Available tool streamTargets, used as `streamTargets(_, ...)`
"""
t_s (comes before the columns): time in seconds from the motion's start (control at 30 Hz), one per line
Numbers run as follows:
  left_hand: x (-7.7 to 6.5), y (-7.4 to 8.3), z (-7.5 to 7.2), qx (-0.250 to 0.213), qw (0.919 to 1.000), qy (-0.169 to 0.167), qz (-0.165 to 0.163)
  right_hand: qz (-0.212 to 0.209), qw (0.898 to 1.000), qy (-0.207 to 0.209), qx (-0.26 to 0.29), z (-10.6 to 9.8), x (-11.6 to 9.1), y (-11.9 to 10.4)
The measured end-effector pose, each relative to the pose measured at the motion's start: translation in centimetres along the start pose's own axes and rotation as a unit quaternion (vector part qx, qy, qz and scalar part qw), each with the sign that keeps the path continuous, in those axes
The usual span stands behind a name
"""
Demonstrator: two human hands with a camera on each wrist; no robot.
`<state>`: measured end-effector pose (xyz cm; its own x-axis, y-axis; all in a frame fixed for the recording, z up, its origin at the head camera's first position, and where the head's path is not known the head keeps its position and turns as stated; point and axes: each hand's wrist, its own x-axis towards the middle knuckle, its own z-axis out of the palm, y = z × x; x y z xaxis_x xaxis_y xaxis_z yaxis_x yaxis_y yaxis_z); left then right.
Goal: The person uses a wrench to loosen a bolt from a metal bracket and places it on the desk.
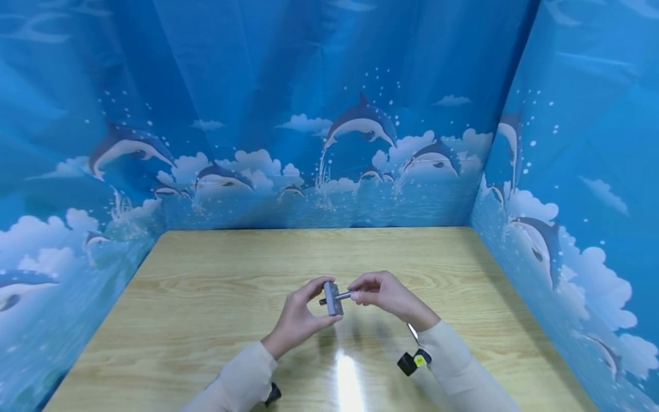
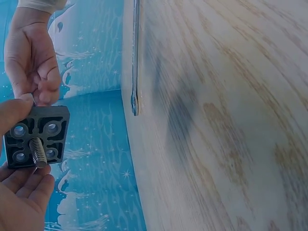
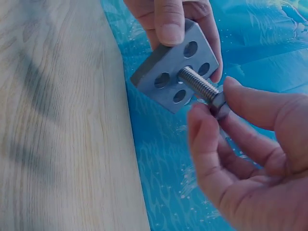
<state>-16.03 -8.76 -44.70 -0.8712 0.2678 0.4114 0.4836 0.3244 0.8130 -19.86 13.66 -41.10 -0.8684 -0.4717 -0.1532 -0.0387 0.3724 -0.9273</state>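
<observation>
Fingers and thumb of the left hand (image 1: 301, 312) grip the plate (image 1: 333, 299) by opposite edges, holding it upright over the table (image 1: 206, 269), clear of the surface. Left face of plate, seen from the left wrist: ribbed, with the threaded tip of the bolt (image 2: 37, 153) standing out from the middle. So the bolt is through; judged done. Four corner holes around it; no bolts show in them.

Right face: a good length of thread is bare between plate and bolt head (image 3: 220, 103), so the bolt does not look fully seated. That gap is what is left, as far as can be judged; perhaps midway. Whether the thread bites in the plate: cannot tell.

Right hand (image 1: 386, 297): thumb and fingertips pinch the bolt head. Below that wrist, a wrench (image 2: 135, 57), by its look, lies on the table, untouched.
</observation>
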Motion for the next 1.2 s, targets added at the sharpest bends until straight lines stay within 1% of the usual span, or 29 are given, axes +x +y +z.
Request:
streamTargets(0.17, -0.02, 0.1, 0.04, -0.025, 0.9997, 0.007, -0.003, -0.039, 0.999, 0.02, -0.013, 0.05, -0.34, -0.2)
streamTargets(0.3, -0.05, 0.09, 0.01, -0.019, 0.9998, 0.004, -0.002, -0.059, 0.998, 0.018, -0.02, 0.11, -0.43, -0.2)
streamTargets(0.37, -0.06, 0.07, -0.01, -0.008, 1.0, 0.003, -0.001, -0.053, 0.998, 0.016, -0.023, 0.12, -0.37, -0.1)
streamTargets(0.43, -0.06, 0.07, -0.02, 0.002, 1.0, 0.002, 0.002, -0.036, 0.999, 0.011, -0.018, 0.14, -0.26, 0.03)
streamTargets(0.57, 0.0, 0.07, 0.02, 0.016, 0.9998, 0.004, 0.012, 0.001, 1.0, -0.011, 0.018, 0.07, 0.04, 0.39)
streamTargets(0.7, 0.01, 0.1, 0.08, 0.023, 0.9997, 0.003, 0.01, 0.033, 0.998, -0.012, 0.047, 0.01, 0.11, 0.48)
streamTargets(0.8, 0.01, 0.1, 0.09, 0.027, 0.9996, 0.001, 0.008, 0.054, 0.997, -0.013, 0.048, -0.08, 0.0, 0.26)
streamTargets(0.9, 0.03, 0.1, 0.08, 0.028, 0.9996, 0.0, 0.008, 0.063, 0.997, -0.028, 0.044, -0.24, -0.09, 0.04)
streamTargets(1.0, 0.02, 0.06, 0.06, 0.029, 0.9996, 0.0, 0.008, 0.055, 0.997, -0.037, 0.036, -0.36, -0.01, -0.03)
streamTargets(1.2, -0.17, -0.06, -0.01, 0.019, 0.9998, -0.002, 0.004, 0.005, 0.999, -0.028, 0.033, -0.24, -0.02, -0.08)
